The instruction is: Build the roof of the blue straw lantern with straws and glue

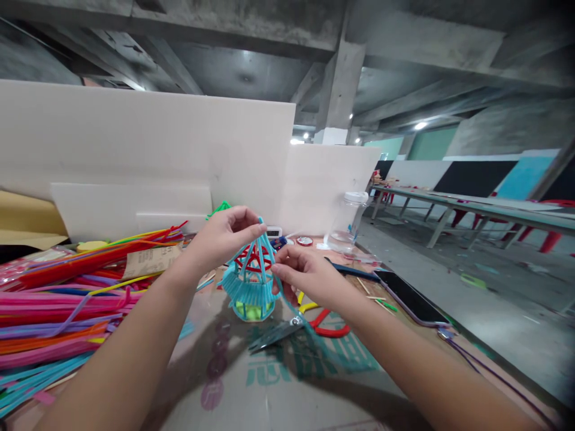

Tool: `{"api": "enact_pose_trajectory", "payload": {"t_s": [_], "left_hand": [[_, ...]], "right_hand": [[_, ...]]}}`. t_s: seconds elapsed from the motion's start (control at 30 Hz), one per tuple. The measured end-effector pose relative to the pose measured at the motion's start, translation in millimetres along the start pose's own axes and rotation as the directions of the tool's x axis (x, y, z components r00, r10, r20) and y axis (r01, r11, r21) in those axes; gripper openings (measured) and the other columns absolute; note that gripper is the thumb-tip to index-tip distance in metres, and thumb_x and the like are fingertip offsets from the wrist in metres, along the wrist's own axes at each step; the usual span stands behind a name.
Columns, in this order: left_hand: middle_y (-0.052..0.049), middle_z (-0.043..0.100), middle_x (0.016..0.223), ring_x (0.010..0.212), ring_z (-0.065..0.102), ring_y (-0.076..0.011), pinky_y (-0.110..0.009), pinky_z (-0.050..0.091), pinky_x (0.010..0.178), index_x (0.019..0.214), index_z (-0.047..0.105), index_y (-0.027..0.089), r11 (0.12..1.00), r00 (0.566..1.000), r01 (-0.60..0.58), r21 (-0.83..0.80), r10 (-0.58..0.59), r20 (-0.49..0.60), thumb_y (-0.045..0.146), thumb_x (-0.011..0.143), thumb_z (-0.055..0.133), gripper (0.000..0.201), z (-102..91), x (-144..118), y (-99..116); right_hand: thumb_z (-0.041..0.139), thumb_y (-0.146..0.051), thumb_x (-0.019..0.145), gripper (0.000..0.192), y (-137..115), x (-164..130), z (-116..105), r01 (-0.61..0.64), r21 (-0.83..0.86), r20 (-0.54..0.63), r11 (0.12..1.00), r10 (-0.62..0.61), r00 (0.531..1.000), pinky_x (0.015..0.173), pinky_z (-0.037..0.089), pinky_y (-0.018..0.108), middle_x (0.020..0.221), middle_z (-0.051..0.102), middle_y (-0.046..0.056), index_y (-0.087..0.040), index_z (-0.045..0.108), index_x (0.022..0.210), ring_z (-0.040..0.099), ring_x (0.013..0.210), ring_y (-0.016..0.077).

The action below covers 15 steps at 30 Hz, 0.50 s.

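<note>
A small tower made of light blue pipe cleaners (249, 287), with red pieces in its upper part and yellow-green in its base, stands upright on the work surface. My left hand (231, 233) pinches the peak where the blue strips meet. At the tower's right side, my right hand (309, 275) is closed with thumb and finger on a light blue pipe cleaner (284, 294), whose tail runs down beneath the hand. Scissors (285, 332) with red and yellow handles lie open-bladed just below my right hand, partly behind that tail.
Bundles of coloured pipe cleaners (58, 305) cover the left side. A phone (411, 297) with a cable lies at the right edge. Behind stand a clear jar (345, 224), a roll of tape (304, 241), a green piece (220, 208) and white boards (148, 143).
</note>
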<state>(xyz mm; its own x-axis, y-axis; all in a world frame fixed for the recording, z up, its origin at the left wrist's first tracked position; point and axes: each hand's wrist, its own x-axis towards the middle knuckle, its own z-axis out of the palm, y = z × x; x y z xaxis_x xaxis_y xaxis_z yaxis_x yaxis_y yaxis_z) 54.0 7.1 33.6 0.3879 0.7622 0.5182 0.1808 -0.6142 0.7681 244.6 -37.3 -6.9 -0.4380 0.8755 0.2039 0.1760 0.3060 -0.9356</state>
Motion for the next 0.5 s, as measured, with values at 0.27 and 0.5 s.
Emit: {"api": "enact_pose_trajectory", "payload": {"t_s": [0.27,0.5], "left_hand": [[0.001,0.057,0.073,0.065,0.055,-0.0108,-0.022,0.044,0.06,0.081,0.055,0.017,0.998,0.998,-0.026,-0.049,0.023,-0.065,0.044,0.078,0.067,0.03,-7.0,1.3,-3.5],[0.002,0.057,0.074,0.066,0.055,-0.0101,-0.021,0.045,0.061,0.082,0.055,0.017,0.996,0.994,-0.041,-0.078,0.033,-0.103,0.04,0.079,0.069,0.027,-8.7,1.7,-5.6]], "right_hand": [[0.064,-0.044,0.082,0.03,0.4,3.0,-2.2,0.08,0.272,-0.119,0.959,-0.049,0.992,0.037,0.046,0.019,0.062,0.067,-0.003,-0.021,0.046,0.088,0.055,0.039,0.008],[0.065,-0.041,0.081,0.029,0.3,0.9,2.0,-0.006,0.217,-0.004,0.976,0.007,1.0,0.036,0.044,0.02,0.061,0.067,-0.003,-0.021,0.044,0.089,0.053,0.039,0.0091]]}}
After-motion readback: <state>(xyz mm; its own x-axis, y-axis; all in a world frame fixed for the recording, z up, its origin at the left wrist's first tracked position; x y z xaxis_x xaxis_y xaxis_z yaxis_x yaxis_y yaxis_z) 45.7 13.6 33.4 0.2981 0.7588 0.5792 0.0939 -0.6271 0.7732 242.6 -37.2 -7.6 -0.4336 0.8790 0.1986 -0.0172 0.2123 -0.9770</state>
